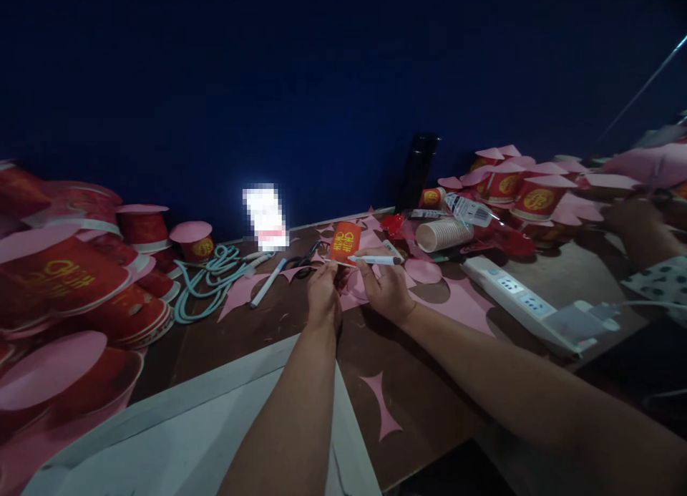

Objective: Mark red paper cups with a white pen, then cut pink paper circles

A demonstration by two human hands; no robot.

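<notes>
In the head view a red paper cup (344,240) with yellow characters is tilted above the table. My left hand (324,293) is closed around its rim from below; part of the grip is hidden. Between the fingers of my right hand (384,287) is a white marker pen (381,260), its tip touching or very near the cup's side. Pink paper scraps with round cut-outs (461,299) lie under and beside my hands. A second marker (268,283) rests to the left, near black-handled scissors (305,268).
Red cups with pink paper discs crowd the left (69,274) and right (539,195). A lit phone (267,217), a coiled cable (207,285), a black bottle (418,172), stacked cups (444,235) and a power strip (515,295) stand around. Another person's hand (638,227) is at right.
</notes>
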